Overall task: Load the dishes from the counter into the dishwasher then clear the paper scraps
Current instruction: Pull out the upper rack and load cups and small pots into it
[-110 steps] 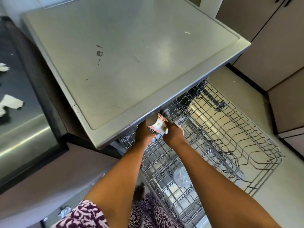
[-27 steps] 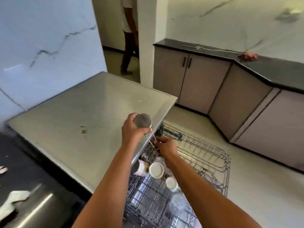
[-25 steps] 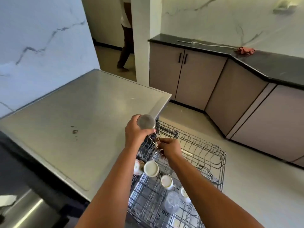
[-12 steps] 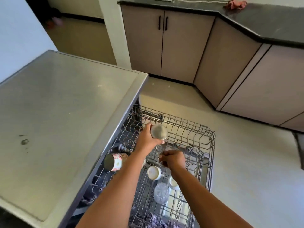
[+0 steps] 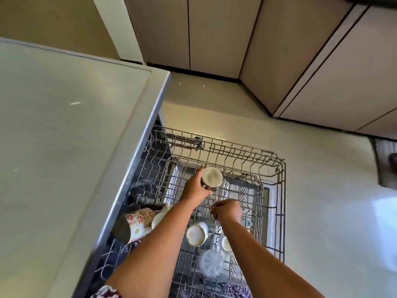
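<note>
The left hand (image 5: 194, 191) is gripping the round steel bowl of a strainer (image 5: 212, 177), fingers and thumb curling round its side, and is holding it with its pale round face turned up toward the camera. The right hand (image 5: 227, 211) is pinching the strainer's thin wire handle (image 5: 211, 204), which is running down from the bowl to the closed fingers. Both hands are holding the strainer over the far half of the pulled-out wire rack (image 5: 281, 190), a little in from the middle of its far edge; whether it is touching the wires cannot be told.

In the rack, a floral mug (image 5: 137, 222) is lying on its side at the left edge, its dark mouth pointing toward the near-left corner. A cream cup (image 5: 160, 217) is sitting just beside it, partly hidden by the left forearm. Two white mugs are standing bottom-up near the middle, one (image 5: 196, 234) between the forearms and the other (image 5: 225, 244) half covered by the right forearm. A clear ribbed glass (image 5: 211, 263) is sitting just nearer than them, toward the near edge.

The grey dishwasher top (image 5: 64, 147) is filling the left of the view and overhanging the rack's left edge. Pale floor (image 5: 322, 201) is showing beyond the right edge, and beige cabinets (image 5: 214, 35) are running along the far side. A patterned sleeve (image 5: 105, 293) is showing at the bottom.
</note>
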{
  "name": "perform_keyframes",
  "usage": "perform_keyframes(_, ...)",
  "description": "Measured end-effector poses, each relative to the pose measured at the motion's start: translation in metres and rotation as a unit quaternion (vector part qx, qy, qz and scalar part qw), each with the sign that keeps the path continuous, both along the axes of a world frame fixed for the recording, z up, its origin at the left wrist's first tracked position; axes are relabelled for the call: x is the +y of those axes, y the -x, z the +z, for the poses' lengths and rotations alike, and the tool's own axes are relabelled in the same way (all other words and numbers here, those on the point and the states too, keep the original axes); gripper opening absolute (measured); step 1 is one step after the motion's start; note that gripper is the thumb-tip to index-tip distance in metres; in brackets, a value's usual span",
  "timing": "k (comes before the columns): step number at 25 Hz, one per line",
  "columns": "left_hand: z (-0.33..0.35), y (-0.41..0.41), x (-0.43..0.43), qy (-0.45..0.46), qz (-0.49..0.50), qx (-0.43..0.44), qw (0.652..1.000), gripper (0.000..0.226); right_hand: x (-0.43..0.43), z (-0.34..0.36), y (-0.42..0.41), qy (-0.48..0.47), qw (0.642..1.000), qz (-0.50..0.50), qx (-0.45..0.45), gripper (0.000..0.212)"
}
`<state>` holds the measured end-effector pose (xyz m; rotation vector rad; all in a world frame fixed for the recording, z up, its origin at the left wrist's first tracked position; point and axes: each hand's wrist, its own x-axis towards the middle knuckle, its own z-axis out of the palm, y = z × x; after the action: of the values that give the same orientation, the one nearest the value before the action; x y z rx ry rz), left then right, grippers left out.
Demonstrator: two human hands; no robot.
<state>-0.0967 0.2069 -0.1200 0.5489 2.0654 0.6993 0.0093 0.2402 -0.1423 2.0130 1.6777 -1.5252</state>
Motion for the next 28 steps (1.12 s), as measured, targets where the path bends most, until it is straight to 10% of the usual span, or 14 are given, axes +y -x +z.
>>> perform_keyframes(15,-0.066,0.019,0.005,0.079,-0.057,0.003,0.995,0.075,0.001,-0.061,0.024,0.027,0.994,0.031,-0.098,0.010)
perform_keyframes(28,-0.023,0.004,-0.044,-0.011,0.101,0.019,0.995,0.050,-0.024,0.017,0.023,-0.042,0.993,0.090,-0.062,0.019)
